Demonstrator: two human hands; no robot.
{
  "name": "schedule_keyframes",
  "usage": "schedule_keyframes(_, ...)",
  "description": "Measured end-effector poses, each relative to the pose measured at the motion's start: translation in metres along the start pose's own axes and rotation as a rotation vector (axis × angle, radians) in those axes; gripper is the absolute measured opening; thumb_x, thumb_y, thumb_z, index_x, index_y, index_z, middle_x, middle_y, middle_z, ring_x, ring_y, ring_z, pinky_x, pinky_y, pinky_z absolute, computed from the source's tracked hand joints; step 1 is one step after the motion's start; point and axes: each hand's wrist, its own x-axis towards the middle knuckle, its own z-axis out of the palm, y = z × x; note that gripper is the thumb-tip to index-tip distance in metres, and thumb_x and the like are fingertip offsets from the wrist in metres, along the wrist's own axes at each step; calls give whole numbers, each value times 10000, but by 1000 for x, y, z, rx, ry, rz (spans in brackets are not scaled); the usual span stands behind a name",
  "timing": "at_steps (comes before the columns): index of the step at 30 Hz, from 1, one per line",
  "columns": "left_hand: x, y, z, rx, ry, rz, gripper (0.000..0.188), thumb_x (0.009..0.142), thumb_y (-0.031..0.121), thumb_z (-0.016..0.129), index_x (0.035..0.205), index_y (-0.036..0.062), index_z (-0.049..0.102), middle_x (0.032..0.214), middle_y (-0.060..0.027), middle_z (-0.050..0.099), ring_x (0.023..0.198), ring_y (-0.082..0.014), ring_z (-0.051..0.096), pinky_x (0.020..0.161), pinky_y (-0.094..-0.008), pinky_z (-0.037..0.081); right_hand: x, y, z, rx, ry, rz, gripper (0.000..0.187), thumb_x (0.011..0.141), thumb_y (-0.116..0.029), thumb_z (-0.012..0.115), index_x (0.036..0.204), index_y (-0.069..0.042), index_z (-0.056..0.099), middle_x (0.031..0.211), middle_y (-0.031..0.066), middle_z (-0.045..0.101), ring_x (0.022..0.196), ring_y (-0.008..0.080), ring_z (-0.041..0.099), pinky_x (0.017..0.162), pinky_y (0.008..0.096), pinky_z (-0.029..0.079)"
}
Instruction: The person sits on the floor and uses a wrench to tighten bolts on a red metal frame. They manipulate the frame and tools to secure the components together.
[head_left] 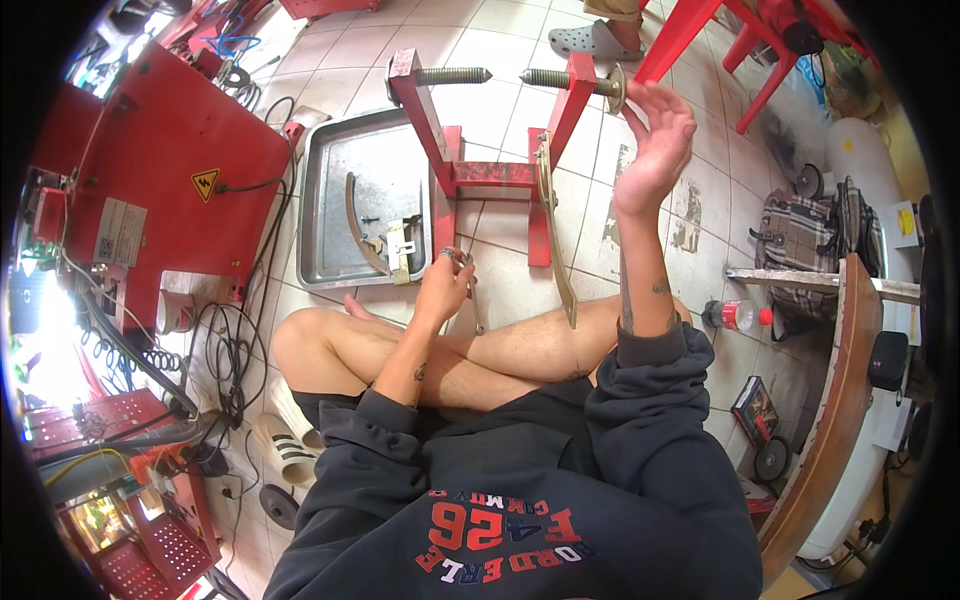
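A red metal stand rises from the floor in front of me, with one threaded bolt through its left post and another threaded bolt through its right post, their tips facing each other across a gap. Fingers stretched out, my right hand is at the round metal disc on the right bolt's outer end. My left hand is closed low beside the stand's left foot, around a slim metal wrench whose rounded end points down. A long curved metal strip leans against the right post.
A grey metal tray left of the stand holds a curved strip, a metal bracket and small screws. Farther left are a red machine and black cables. A plastic bottle lies right; another person's clog is ahead.
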Motion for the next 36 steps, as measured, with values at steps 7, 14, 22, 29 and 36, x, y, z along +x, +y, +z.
schedule_keyframes(7, 1, 0, 1, -229, -1, 72, 274, 999, 135, 542, 1202, -30, 464, 801, -91, 647, 658, -142, 644, 542, -280, 520, -10, 13, 6, -80, -52, 311, 686, 1040, -562, 250, 1213, 32, 548, 1092, 161, 623, 1023, 225, 615, 903, 415, 514)
schedule_keyframes(14, -7, 148, -61, -343, 225, 383, 304, 984, 231, 532, 1128, -26, 607, 722, -7, 532, 680, -60, 462, 618, -233, 405, -3, 15, 5, -109, -37, 151, 660, 1054, -530, 224, 1275, 12, 530, 1226, 158, 590, 1198, 257, 546, 1015, 425, 461)
schedule_keyframes(22, 18, 232, -138, -34, 754, 478, 216, 908, 211, 686, 915, -1, 724, 712, -5, 640, 615, -47, 530, 552, -242, 421, 6, 6, -15, -78, 74, 205, 601, 1057, -473, 275, 1038, 32, 601, 972, 169, 678, 1006, 241, 641, 947, 400, 484)
schedule_keyframes(29, 56, 185, -140, -353, 513, 200, 498, 953, 459, 618, 742, 9, 654, 597, -12, 526, 525, -93, 453, 504, -290, 382, 6, -3, -1, -97, -60, 116, 446, 1040, -350, 480, 1178, 40, 646, 1013, 108, 670, 935, 164, 612, 845, 303, 492)
schedule_keyframes(36, 53, 201, -148, -454, 379, 172, 594, 937, 587, 580, 678, 52, 585, 529, 68, 388, 416, -57, 314, 380, -261, 210, 5, 5, 0, -290, -34, 55, 327, 989, -242, 613, 1166, 26, 675, 1044, 92, 638, 850, 134, 616, 719, 268, 536)
